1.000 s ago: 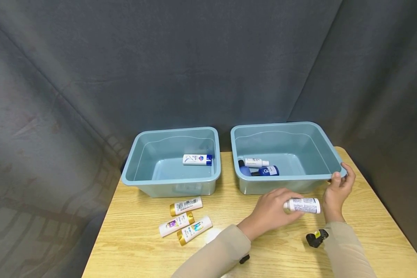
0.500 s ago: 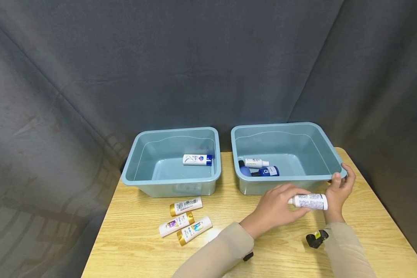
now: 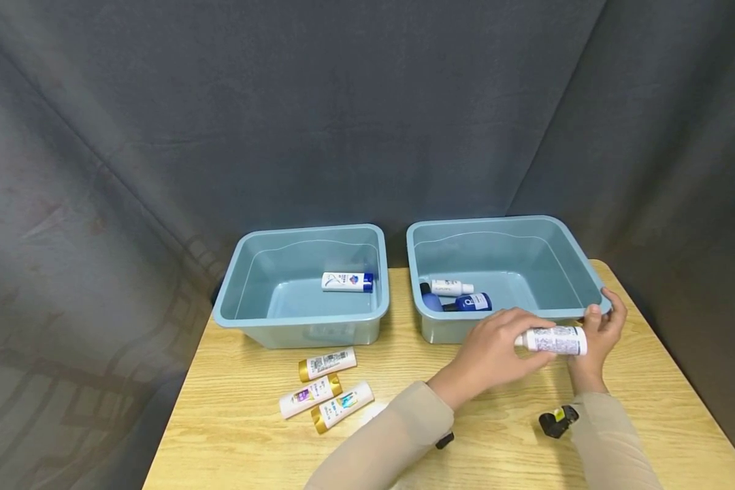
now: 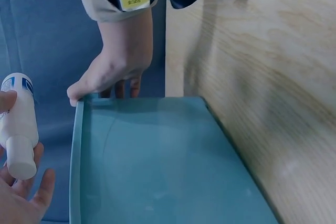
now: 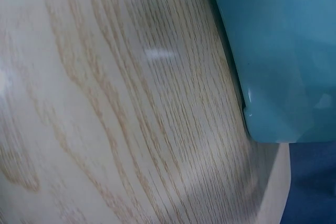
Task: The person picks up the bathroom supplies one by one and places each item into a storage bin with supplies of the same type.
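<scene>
Left hand (image 3: 496, 348) pinches white bottle (image 3: 557, 340) between thumb and fingers, spread only by its width. Bottle: off the table (image 3: 514, 449), near right hand (image 3: 595, 340), which grips right-side tub (image 3: 447, 331) at its near right rim corner. Inside tub's left end: blue bottle (image 3: 474, 301).

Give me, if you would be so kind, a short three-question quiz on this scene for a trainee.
1. Multiple choice: how many gold-capped pale plastic bottles lie on the wood-grain table?
A) two B) three C) four

2. True or false: the person's left hand holds a white cylindrical plastic bottle while the right hand grips the rim of the right rectangular blue-green plastic bin.

3. Fill in: in the left rectangular blue-green plastic bin lies a white flattish plastic bottle with a ____ cap.

Key: 1. B; 2. true; 3. blue.
</scene>
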`<state>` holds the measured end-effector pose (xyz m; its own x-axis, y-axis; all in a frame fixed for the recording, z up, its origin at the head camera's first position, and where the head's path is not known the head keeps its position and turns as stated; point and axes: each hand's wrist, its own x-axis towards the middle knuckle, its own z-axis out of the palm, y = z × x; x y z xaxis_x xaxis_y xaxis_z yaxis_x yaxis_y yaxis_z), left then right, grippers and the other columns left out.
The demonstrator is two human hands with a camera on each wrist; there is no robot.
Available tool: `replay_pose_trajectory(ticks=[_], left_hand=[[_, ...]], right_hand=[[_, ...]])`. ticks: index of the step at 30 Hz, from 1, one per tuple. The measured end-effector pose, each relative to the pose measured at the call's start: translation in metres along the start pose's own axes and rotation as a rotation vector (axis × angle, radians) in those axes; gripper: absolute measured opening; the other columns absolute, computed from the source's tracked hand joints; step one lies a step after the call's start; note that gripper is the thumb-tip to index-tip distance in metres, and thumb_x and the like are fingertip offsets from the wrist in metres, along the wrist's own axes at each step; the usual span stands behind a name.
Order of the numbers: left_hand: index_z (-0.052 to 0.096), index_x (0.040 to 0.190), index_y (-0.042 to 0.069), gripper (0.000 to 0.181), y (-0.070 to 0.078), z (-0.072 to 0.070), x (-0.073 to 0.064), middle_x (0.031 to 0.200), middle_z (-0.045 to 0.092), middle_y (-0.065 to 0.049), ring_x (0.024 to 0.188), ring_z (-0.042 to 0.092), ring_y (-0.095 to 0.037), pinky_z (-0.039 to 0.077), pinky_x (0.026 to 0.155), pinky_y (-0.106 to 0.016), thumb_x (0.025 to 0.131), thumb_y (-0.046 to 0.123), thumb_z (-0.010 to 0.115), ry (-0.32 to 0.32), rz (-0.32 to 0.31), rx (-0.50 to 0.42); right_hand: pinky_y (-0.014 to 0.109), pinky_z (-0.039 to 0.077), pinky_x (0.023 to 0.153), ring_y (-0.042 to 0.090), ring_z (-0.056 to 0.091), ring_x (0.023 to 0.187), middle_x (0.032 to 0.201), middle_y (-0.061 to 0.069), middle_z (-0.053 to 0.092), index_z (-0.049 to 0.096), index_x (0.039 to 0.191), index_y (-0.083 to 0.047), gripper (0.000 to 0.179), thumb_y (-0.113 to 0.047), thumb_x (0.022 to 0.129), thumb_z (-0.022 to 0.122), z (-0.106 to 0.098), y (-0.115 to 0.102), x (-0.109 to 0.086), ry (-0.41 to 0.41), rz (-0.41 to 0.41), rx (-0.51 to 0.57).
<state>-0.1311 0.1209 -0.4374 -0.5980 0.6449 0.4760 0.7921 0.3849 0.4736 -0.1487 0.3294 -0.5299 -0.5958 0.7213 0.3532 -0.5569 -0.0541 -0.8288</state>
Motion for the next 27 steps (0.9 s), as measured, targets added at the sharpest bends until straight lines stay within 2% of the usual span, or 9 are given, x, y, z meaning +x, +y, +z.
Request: replay_pose_trajectory(ticks=[3, 7, 16, 20, 22, 27], left_hand=[[0.066, 0.126, 0.024, 0.044, 0.000, -0.002, 0.005, 0.121, 0.065, 0.009, 0.107, 0.054, 0.003, 0.037, 0.089, -0.006, 0.086, 0.038, 0.078, 0.008, 0.015, 0.014], [0.067, 0.125, 0.024, 0.043, -0.001, -0.004, 0.011, 0.118, 0.066, 0.008, 0.103, 0.055, 0.003, 0.037, 0.085, -0.006, 0.086, 0.040, 0.077, 0.023, 0.034, 0.040], [0.068, 0.125, 0.027, 0.041, -0.004, -0.009, 0.023, 0.116, 0.065, 0.013, 0.101, 0.053, 0.006, 0.038, 0.081, -0.006, 0.088, 0.042, 0.075, 0.038, -0.011, 0.049], [0.067, 0.125, 0.027, 0.041, -0.007, -0.011, 0.026, 0.115, 0.065, 0.013, 0.099, 0.052, 0.006, 0.037, 0.080, -0.006, 0.087, 0.041, 0.076, 0.033, -0.018, 0.036], [0.067, 0.125, 0.027, 0.042, -0.008, -0.012, 0.027, 0.114, 0.065, 0.013, 0.098, 0.052, 0.006, 0.037, 0.079, -0.006, 0.087, 0.040, 0.076, 0.029, -0.026, 0.029], [0.067, 0.125, 0.028, 0.041, -0.012, -0.012, 0.030, 0.115, 0.065, 0.013, 0.101, 0.054, 0.005, 0.037, 0.080, -0.006, 0.087, 0.041, 0.076, 0.023, -0.057, 0.014]], right_hand=[[0.025, 0.043, 0.094, 0.022, 0.050, 0.117, 0.129, 0.011, 0.050, 0.052, 0.134, -0.009, 0.037, -0.019, 0.099, 0.059, 0.001, -0.001, 0.000, 0.002, -0.003, 0.030], [0.026, 0.040, 0.099, 0.021, 0.047, 0.121, 0.131, 0.008, 0.049, 0.053, 0.133, -0.011, 0.037, -0.022, 0.098, 0.060, 0.003, -0.003, -0.001, 0.015, -0.001, -0.014], [0.020, 0.046, 0.079, 0.019, 0.049, 0.110, 0.125, 0.010, 0.050, 0.056, 0.129, -0.007, 0.031, -0.015, 0.099, 0.058, 0.006, 0.000, 0.000, 0.063, -0.021, 0.017], [0.017, 0.047, 0.075, 0.018, 0.049, 0.107, 0.123, 0.009, 0.048, 0.056, 0.128, -0.009, 0.031, -0.014, 0.098, 0.060, 0.006, -0.002, 0.000, 0.051, -0.009, 0.033], [0.018, 0.046, 0.076, 0.017, 0.049, 0.106, 0.123, 0.009, 0.049, 0.057, 0.128, -0.010, 0.035, -0.021, 0.095, 0.066, 0.006, -0.001, 0.000, 0.052, -0.013, 0.031], [0.023, 0.042, 0.091, 0.018, 0.048, 0.115, 0.127, 0.008, 0.047, 0.056, 0.130, -0.011, 0.051, -0.036, 0.090, 0.074, 0.006, -0.001, 0.001, 0.045, -0.016, -0.009]])
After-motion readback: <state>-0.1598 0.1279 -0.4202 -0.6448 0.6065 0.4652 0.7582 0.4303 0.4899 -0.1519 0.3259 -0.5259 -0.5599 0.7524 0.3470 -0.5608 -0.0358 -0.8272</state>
